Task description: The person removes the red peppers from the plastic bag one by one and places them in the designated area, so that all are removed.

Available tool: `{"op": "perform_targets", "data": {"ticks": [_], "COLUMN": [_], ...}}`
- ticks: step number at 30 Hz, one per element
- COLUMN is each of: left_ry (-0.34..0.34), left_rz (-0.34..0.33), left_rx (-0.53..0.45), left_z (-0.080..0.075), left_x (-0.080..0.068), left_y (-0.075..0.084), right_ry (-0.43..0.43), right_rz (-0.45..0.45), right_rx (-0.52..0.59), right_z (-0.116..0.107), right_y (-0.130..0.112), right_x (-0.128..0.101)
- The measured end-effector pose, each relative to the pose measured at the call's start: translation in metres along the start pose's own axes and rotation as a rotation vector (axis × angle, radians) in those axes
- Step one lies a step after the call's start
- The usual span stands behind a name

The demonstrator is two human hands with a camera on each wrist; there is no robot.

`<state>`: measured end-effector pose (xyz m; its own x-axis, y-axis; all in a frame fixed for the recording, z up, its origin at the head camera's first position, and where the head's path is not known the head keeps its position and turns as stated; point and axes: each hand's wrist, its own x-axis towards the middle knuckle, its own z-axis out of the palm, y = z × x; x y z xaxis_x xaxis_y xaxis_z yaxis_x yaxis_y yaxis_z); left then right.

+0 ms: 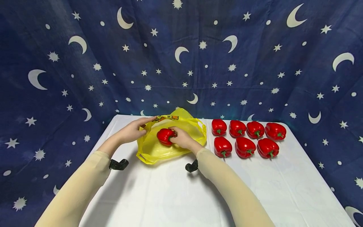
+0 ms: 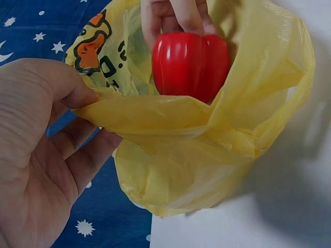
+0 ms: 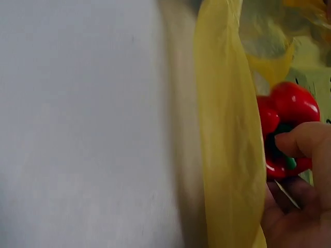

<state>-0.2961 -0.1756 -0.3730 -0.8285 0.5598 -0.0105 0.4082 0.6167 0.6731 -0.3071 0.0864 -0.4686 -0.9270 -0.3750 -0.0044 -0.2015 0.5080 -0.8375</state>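
Observation:
A yellow plastic bag (image 1: 153, 157) with a printed picture lies on the table with its mouth spread. My left hand (image 1: 132, 130) pinches the bag's left rim between thumb and fingers, as the left wrist view shows closely. Inside the mouth, my right hand (image 1: 182, 138) grips a red bell pepper (image 1: 165, 136) at its stem end. In the right wrist view the thumb lies by the green stem of the pepper (image 3: 295, 103), partly behind the bag's side (image 3: 227, 124). The bag's near wall hides the pepper's lower part in the left wrist view.
Several more red bell peppers (image 1: 245, 147) stand in two rows on the white-covered table (image 1: 170, 195), right of the bag. A dark blue curtain (image 1: 158, 56) with moons and stars hangs behind and along both sides. Black straps with camera mounts (image 1: 119, 164) sit at both wrists.

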Motion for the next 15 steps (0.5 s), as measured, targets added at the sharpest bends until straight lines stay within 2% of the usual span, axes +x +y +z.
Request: {"op": "perform_targets", "data": {"ticks": [7, 15], "left_ry": [0.001, 0.003], "left_rz": [0.010, -0.007], "left_rx": [-0.003, 0.004], "left_z": [0.0013, 0.0011], "left_x": [0.0025, 0.0006], "left_y": [-0.0002, 0.0003], "right_ry": [-0.059, -0.037], "right_rz": [0.001, 0.031], "right_rx": [0.085, 0.030], "right_z": [-0.0081, -0.0013], "right_y": [0.0085, 0.0022], "right_x": [-0.0013, -0.0018]}}
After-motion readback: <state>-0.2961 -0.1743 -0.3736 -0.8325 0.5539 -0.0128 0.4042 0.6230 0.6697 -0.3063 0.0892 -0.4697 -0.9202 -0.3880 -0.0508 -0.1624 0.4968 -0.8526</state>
